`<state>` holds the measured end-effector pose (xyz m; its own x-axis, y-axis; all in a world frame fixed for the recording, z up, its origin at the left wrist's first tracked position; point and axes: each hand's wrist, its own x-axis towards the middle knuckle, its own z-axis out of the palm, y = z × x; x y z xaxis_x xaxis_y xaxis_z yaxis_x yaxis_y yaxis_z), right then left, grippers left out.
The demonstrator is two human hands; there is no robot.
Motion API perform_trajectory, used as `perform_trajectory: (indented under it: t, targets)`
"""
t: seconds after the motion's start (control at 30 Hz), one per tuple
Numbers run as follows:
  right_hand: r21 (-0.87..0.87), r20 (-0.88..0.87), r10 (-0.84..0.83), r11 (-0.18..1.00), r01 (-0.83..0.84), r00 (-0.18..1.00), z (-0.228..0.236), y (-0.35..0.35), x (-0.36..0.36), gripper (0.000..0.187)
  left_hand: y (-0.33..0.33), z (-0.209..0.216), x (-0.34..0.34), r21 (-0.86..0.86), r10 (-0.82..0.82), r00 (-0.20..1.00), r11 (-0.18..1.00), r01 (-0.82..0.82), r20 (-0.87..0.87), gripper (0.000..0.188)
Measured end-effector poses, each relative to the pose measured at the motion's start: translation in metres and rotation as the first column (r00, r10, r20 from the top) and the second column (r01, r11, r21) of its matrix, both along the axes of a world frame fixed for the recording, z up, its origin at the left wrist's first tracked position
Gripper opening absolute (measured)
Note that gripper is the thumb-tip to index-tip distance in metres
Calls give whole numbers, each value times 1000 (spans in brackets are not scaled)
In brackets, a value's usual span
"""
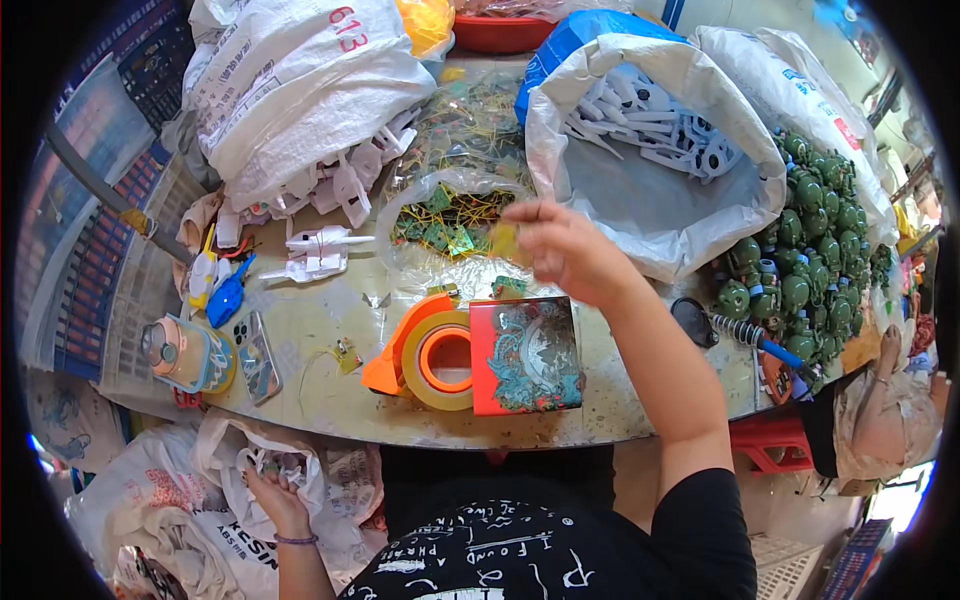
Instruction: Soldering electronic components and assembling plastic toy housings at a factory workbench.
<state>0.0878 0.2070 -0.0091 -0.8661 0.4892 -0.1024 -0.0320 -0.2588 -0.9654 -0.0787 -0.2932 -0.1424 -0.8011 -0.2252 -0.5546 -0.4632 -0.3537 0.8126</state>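
Observation:
My right hand [570,252] is raised over the table with its fingers drawn together. At its fingertips is a small, blurred yellow-green piece [507,243], its kind unclear. Just left of it lies an opened clear plastic bag [385,235] of small green circuit boards [440,222] with thin yellow wires. My left hand [278,503], a band at its wrist, is low on the left by the mouth of a white plastic bag [215,450]. Its fingers look stretched apart over greyish contents that I cannot make out.
An orange tape dispenser [395,350] and a red box [525,356] stand near the front edge. Behind are a sack of white plastic parts [655,125] and a full white sack [300,100]. Green bottle-shaped pieces [805,235] pile at right; a phone [257,355] and cup [185,350] are left.

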Motion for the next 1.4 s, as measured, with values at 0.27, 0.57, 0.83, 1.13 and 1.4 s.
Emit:
perform_trajectory:
  t: [0.27, 0.57, 0.83, 1.13, 1.4]
  targets:
    - [219, 227, 179, 949, -229, 957, -1, -68, 61, 27, 183, 49, -56, -652, -806, 373, 592, 473, -460, 29]
    - [396, 175, 10, 915, -80, 984, -14, -83, 65, 30, 376, 93, -130, -990, -961, 275, -73, -121, 37, 43]
    - [414, 153, -37, 910, -30, 987, -12, -84, 63, 34, 343, 112, -133, -996, -971, 217, 93, -17, -94, 42]
    - [346, 105, 8, 937, -45, 994, -19, -80, 61, 38, 241, 178, -73, -735, -826, -334, 134, 665, -454, 12]
    - [684, 68, 13, 727, -57, 998, -14, -79, 59, 27, 273, 153, -63, -779, -612, -789, -470, 416, -53, 19]
